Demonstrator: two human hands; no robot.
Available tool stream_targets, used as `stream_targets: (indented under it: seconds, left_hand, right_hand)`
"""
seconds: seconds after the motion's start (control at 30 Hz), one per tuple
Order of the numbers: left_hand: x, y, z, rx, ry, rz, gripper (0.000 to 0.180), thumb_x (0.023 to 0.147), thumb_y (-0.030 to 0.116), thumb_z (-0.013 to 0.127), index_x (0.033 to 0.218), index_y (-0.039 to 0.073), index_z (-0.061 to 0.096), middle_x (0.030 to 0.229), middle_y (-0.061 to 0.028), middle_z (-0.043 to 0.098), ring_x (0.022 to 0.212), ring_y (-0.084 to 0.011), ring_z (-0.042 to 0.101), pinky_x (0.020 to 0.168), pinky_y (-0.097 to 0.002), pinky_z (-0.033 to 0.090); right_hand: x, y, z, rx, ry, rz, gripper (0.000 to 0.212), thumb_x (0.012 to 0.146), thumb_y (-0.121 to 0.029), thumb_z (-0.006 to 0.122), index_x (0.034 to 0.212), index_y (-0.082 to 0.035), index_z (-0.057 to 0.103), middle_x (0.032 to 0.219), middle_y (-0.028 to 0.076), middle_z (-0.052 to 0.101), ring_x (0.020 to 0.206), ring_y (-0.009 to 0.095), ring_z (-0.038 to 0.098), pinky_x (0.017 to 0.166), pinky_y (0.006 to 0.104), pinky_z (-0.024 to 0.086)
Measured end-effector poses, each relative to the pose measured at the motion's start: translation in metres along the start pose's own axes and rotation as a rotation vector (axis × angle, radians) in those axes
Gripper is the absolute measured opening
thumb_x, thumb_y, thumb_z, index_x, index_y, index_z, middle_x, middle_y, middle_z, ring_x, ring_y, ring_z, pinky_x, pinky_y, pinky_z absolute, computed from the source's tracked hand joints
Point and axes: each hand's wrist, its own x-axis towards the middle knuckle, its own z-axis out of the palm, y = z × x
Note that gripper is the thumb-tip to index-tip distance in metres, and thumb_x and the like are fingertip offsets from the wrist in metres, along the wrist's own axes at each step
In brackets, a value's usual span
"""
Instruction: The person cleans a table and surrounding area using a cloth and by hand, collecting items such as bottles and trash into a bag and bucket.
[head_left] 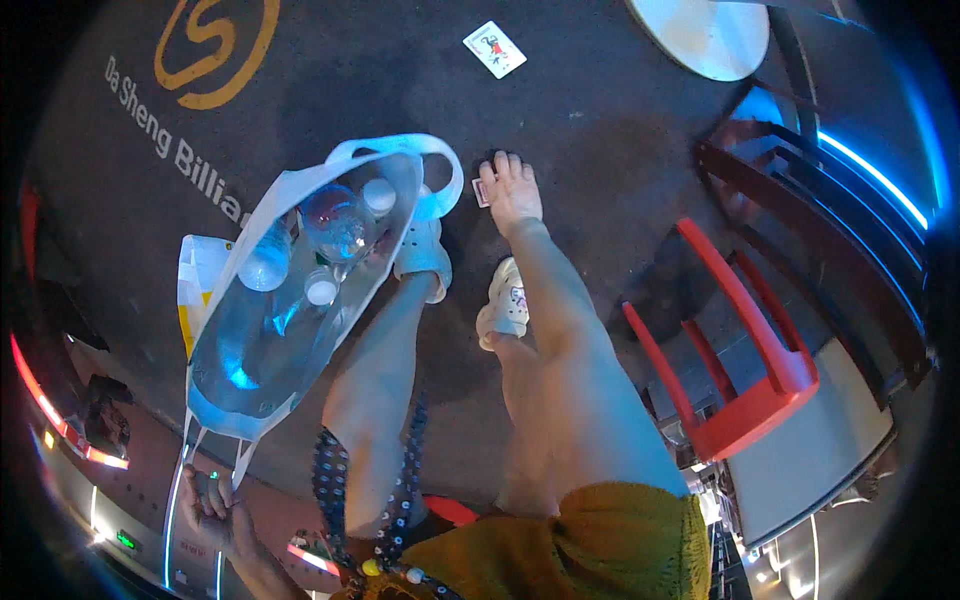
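At the lower left, my left hand (212, 510) is closed round the strap of a white tote bag (222, 395). The bag gapes upward, its other handle loop hanging loose, and several clear plastic bottles with white caps (321, 290) show inside. Down at the dark floor, my right hand (513, 195) reaches with fingers stretched out over a playing card (481, 193) with a reddish back. Part of that card is hidden beneath the fingers, and a grip on it does not show. Farther off, another playing card (495, 50) lies face up with a figure on it.
My feet wear pale clogs (503, 308), close to the right hand. A red chair (755, 410) and a dark slatted bench (810, 210) stand to the right. A round white surface (715, 35) sits at the far right. A white and yellow packet (198, 275) adjoins the bag.
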Motion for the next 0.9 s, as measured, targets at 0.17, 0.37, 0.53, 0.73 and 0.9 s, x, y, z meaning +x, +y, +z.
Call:
stream_targets:
  seconds: [0.17, 0.37, 0.53, 0.73, 0.9]
  left_hand:
    - [0.021, -0.005, 0.019, -0.051, 0.144, -0.081, 0.027, 0.083, 0.009, 0.044, 0.105, -0.007, 0.045, 0.049, 0.0032, 0.026, 0.038, -0.0044, 0.022, 0.043, -0.0201, 0.022]
    - [0.035, -0.002, 0.037, -0.231, 0.033, -0.162, 0.025, 0.082, 0.007, 0.044, 0.103, -0.007, 0.044, 0.052, 0.0030, 0.027, 0.040, -0.0051, 0.024, 0.045, -0.0212, 0.023]
    - [0.045, 0.003, 0.047, -0.158, 0.023, -0.218, 0.024, 0.081, 0.010, 0.045, 0.099, -0.006, 0.047, 0.051, 0.0038, 0.026, 0.040, -0.0056, 0.023, 0.044, -0.0219, 0.024]
    - [0.022, 0.035, 0.114, -0.108, 0.038, -0.275, 0.026, 0.079, 0.009, 0.046, 0.100, -0.006, 0.048, 0.054, 0.0050, 0.026, 0.042, -0.0048, 0.024, 0.044, -0.0196, 0.024]
    - [0.010, 0.087, 0.184, -0.076, -0.099, -0.203, 0.025, 0.080, 0.010, 0.045, 0.100, -0.006, 0.047, 0.055, 0.0048, 0.028, 0.044, -0.0046, 0.027, 0.045, -0.0193, 0.024]
  right_hand:
    - [0.026, 0.015, -0.006, 0.131, -0.238, -0.020, 0.021, 0.079, -0.021, 0.048, 0.095, -0.008, 0.052, 0.113, 0.012, 0.040, 0.101, 0.028, 0.042, 0.083, 0.0394, 0.036]
    - [0.139, 0.042, -0.047, 0.386, 0.347, 0.404, 0.017, 0.067, -0.010, 0.063, 0.083, -0.007, 0.058, 0.115, 0.015, 0.041, 0.101, 0.032, 0.043, 0.082, 0.0394, 0.040]
    - [0.143, 0.032, -0.049, 0.518, 0.085, 0.601, 0.020, 0.074, -0.008, 0.052, 0.093, -0.007, 0.048, 0.108, 0.019, 0.043, 0.085, 0.038, 0.052, 0.072, 0.0442, 0.043]
    - [0.073, 0.045, -0.161, 0.602, -0.020, 0.771, 0.018, 0.076, -0.019, 0.054, 0.085, -0.004, 0.049, 0.080, 0.022, 0.057, 0.081, 0.041, 0.053, 0.068, 0.0467, 0.042]
    - [0.028, 0.107, -0.276, 0.534, 0.011, 0.782, 0.029, 0.069, -0.026, 0.063, 0.093, -0.011, 0.060, 0.088, 0.019, 0.058, 0.085, 0.034, 0.055, 0.073, 0.0406, 0.044]
